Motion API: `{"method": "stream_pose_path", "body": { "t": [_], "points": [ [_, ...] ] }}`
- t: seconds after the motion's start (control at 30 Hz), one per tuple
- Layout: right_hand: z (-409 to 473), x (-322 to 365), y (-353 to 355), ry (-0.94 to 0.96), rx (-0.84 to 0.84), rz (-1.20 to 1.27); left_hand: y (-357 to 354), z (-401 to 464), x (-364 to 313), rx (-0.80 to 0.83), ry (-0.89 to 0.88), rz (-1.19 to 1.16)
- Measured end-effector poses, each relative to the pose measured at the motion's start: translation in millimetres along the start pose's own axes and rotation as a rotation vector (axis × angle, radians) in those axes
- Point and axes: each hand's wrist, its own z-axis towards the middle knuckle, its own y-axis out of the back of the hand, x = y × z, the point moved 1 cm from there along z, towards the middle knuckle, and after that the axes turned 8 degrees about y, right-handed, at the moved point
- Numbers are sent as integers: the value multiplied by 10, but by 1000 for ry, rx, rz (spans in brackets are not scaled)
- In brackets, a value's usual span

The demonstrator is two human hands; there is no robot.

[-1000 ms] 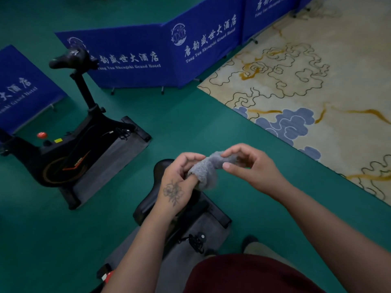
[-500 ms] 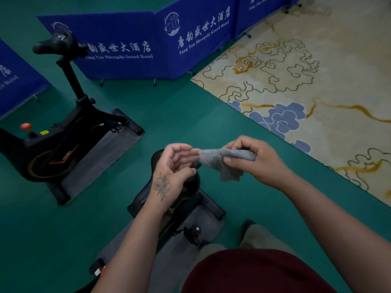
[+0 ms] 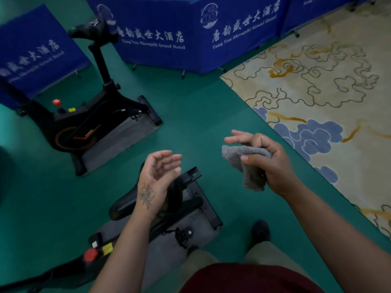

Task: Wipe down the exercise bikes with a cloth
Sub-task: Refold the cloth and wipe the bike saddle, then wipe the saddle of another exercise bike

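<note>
Two black exercise bikes stood on the green floor (image 3: 201, 115): the far bike (image 3: 88, 123) at upper left, the near bike (image 3: 182, 206) at lower centre, its saddle (image 3: 127, 203) beneath the arms. The right hand (image 3: 268, 163) pinched the grey cloth (image 3: 249, 166), which hung in the air at centre right. The left hand (image 3: 157, 176) hovered loose and empty. Wiping seemed about to begin; the cloth had to come down onto the saddle.

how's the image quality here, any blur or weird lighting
Head view: dim overall, darkest toward the left edge; wide-angle bending shows in the blue barriers; the far bike's saddle looks motion-smeared, while the grey cloth in the right hand stays fairly sharp.
</note>
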Motion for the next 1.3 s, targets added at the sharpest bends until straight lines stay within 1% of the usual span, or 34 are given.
{"method": "stream_pose_path", "body": {
  "t": [0.07, 0.2, 0.37, 0.43, 0.5, 0.6, 0.77, 0.97, 1.1, 1.2, 1.3],
  "points": [
    [174, -42, 278, 2, 70, 33, -259, 66, 0, -49, -1, -7],
    [488, -89, 748, -35, 123, 101, -716, 178, -7, -127, 7, -32],
    [832, -90, 1089, -99, 161, 132, -1052, 251, -116, -197, -8, -30],
    [951, -88, 1153, -129, 175, 98, -1112, 282, -163, -235, -12, -31],
    [1095, -122, 1194, -130, 218, 8, -1128, 343, -199, -271, -13, -29],
    [1324, -181, 1195, -131, 293, -37, -1111, 442, -212, -314, -13, -15],
    [1817, -283, 1097, -112, 416, -123, -1045, 715, -188, -390, -10, -59],
    [2646, -632, 867, -48, 508, -200, -866, 1407, -241, -447, -39, -144],
    [3194, -737, 684, -147, 532, -199, -668, 1918, -294, -466, -34, -194],
    [3592, -776, 568, -171, 597, -195, -506, 2253, -394, -486, -31, -212],
    [3936, -881, 459, -204, 659, -181, -358, 2480, -517, -496, -28, -177]
  ]
}}
